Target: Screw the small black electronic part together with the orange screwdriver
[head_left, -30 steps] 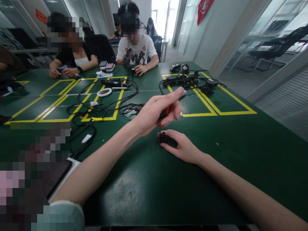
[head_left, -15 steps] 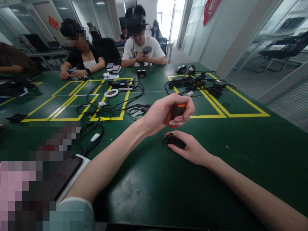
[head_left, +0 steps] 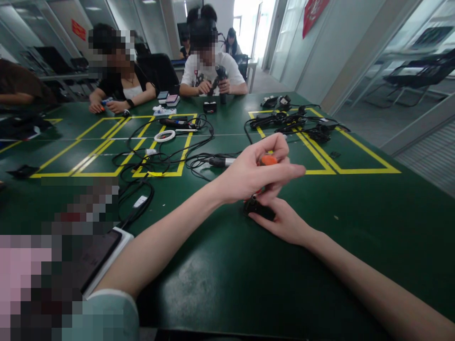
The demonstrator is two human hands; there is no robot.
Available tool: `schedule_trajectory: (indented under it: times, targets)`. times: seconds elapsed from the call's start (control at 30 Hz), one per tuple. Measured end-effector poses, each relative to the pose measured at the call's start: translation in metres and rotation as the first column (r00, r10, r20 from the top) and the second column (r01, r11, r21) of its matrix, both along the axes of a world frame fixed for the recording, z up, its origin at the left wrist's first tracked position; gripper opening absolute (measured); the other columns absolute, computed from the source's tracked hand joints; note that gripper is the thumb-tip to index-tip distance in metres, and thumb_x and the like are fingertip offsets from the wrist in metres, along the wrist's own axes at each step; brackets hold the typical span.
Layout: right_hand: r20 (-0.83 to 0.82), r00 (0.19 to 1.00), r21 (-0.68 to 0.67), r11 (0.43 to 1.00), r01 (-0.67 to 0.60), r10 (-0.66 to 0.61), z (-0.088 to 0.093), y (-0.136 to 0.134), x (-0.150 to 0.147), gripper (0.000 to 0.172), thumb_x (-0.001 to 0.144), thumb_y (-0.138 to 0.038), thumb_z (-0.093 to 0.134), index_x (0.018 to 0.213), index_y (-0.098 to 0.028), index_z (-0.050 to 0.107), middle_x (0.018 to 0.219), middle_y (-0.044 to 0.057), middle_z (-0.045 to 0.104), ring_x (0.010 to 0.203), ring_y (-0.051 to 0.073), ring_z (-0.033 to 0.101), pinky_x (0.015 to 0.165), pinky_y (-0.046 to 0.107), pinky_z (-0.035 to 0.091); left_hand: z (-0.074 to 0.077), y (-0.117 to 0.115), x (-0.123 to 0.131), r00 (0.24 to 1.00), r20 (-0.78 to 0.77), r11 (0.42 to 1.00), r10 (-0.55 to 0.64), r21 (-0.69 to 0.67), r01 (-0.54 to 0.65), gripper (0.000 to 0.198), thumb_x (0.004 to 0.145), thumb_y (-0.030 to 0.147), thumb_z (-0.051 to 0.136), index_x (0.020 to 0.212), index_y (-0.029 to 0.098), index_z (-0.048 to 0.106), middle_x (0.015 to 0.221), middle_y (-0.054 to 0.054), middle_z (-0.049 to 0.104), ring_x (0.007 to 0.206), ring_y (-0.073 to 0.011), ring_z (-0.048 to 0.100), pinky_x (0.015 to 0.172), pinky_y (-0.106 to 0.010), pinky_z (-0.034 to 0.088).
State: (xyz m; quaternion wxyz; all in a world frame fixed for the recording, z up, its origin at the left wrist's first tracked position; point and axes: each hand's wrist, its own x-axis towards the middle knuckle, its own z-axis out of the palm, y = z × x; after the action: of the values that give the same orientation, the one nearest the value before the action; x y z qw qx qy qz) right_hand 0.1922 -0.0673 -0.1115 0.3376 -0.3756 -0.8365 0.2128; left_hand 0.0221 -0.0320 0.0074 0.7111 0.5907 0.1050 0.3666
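Note:
My left hand (head_left: 254, 170) is wrapped round the handle of a screwdriver (head_left: 269, 160), whose orange end shows between the fingers. Its thumb or a finger points out to the right. The screwdriver stands over a small black plastic part (head_left: 262, 211) with a short raised tube, lying on the green table (head_left: 199, 265). Most of the shaft and the tip are hidden behind my left hand. My right hand (head_left: 284, 219) pinches that black part from the right and keeps it against the table.
Black cables (head_left: 209, 161) lie coiled beyond my left forearm, and more cables (head_left: 313, 128) sit at the back right. A white tape roll (head_left: 165, 136) rests among yellow tape lines. A phone-like device (head_left: 106, 258) is beside my left forearm. Across the table a person (head_left: 213, 76) holds a power drill.
The fingers of my left hand have shifted round the screwdriver handle, and one now stretches to the right. The hand sits slightly lower. My right hand and the black part stay put.

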Motion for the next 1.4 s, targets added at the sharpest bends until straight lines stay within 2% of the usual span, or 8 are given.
schedule_trajectory:
  times: [0.1,0.23,0.47,0.67,0.9,1.07,1.27,1.4]
  targets:
    - [-0.009,1.0,0.012,1.0,0.002,-0.001,0.0,0.0,-0.001,0.019,0.094,-0.026,0.065,0.112,-0.022,0.067,0.109,0.009,0.079,0.099,0.027,0.077,0.091,0.042,0.064,0.001,-0.006,0.003,0.999,-0.011,0.999,0.041,0.002,-0.041,0.046,0.084,0.039,0.081,0.081,0.022,0.039,0.055,0.013,0.028,0.042,-0.0007,0.026,0.043,-0.018,0.018]
    - [0.007,1.0,0.019,1.0,0.007,-0.007,0.0,0.001,-0.001,0.019,0.094,-0.027,0.065,0.112,-0.022,0.067,0.11,0.009,0.079,0.101,0.027,0.077,0.093,0.042,0.063,0.005,-0.006,0.002,0.998,-0.061,0.998,0.03,0.058,-0.027,0.037,0.088,0.047,0.076,0.082,0.02,0.052,0.055,0.01,0.032,0.045,-0.0024,0.026,0.044,-0.021,0.016]
    - [0.04,0.999,0.027,1.0,0.004,-0.005,-0.001,0.001,0.0,0.022,0.095,-0.027,0.065,0.116,-0.019,0.065,0.112,0.012,0.078,0.102,0.027,0.076,0.092,0.042,0.063,0.009,-0.004,-0.001,0.996,-0.074,0.999,-0.043,0.013,0.044,0.049,0.097,0.052,0.052,0.065,0.015,0.051,0.054,0.005,0.034,0.047,-0.0042,0.028,0.044,-0.021,0.02]
    - [0.041,0.999,0.037,0.999,-0.012,0.01,-0.001,0.002,-0.001,0.02,0.096,-0.027,0.065,0.114,-0.02,0.062,0.113,0.012,0.078,0.104,0.026,0.076,0.095,0.043,0.062,0.01,-0.004,-0.001,0.984,-0.116,0.987,0.139,0.1,-0.127,0.031,0.096,0.033,0.06,0.072,0.015,0.053,0.067,0.003,0.05,0.057,-0.0045,0.047,0.051,-0.016,0.038]
    - [0.021,1.0,0.043,0.999,-0.009,0.008,0.0,0.001,-0.002,0.017,0.096,-0.026,0.065,0.111,-0.02,0.062,0.11,0.012,0.077,0.103,0.027,0.075,0.093,0.043,0.062,0.01,-0.001,-0.003,0.985,-0.074,0.946,0.157,0.297,-0.129,0.025,0.099,0.019,0.048,0.11,0.018,0.071,0.115,-0.005,0.076,0.104,-0.0148,0.073,0.088,-0.026,0.062]
    - [0.028,0.999,0.019,1.0,-0.018,0.017,0.0,0.001,-0.002,0.017,0.096,-0.024,0.065,0.112,-0.019,0.062,0.111,0.012,0.077,0.102,0.026,0.075,0.092,0.044,0.062,0.009,-0.001,-0.005,0.912,0.005,0.748,0.411,0.57,-0.34,0.038,0.094,0.007,0.035,0.101,0.017,0.071,0.112,-0.005,0.077,0.106,-0.0156,0.073,0.088,-0.029,0.064]
    - [0.022,1.0,0.027,0.999,-0.022,0.021,0.002,0.001,-0.002,0.02,0.095,-0.024,0.064,0.114,-0.019,0.063,0.109,0.012,0.077,0.1,0.026,0.075,0.091,0.042,0.063,0.001,0.003,-0.006,0.854,0.084,0.487,0.513,0.791,-0.37,0.037,0.093,0.004,0.037,0.102,0.016,0.07,0.116,-0.008,0.074,0.103,-0.0142,0.072,0.081,-0.025,0.064]
    - [0.027,1.0,0.025,1.0,-0.016,0.015,0.003,0.001,-0.001,0.018,0.094,-0.024,0.065,0.112,-0.018,0.063,0.11,0.013,0.077,0.102,0.028,0.075,0.092,0.044,0.063,-0.002,0.002,-0.006,0.832,0.053,0.475,0.552,0.801,-0.366,0.032,0.1,0.01,0.041,0.113,0.016,0.069,0.113,-0.006,0.076,0.074,-0.0075,0.073,0.07,-0.02,0.06]
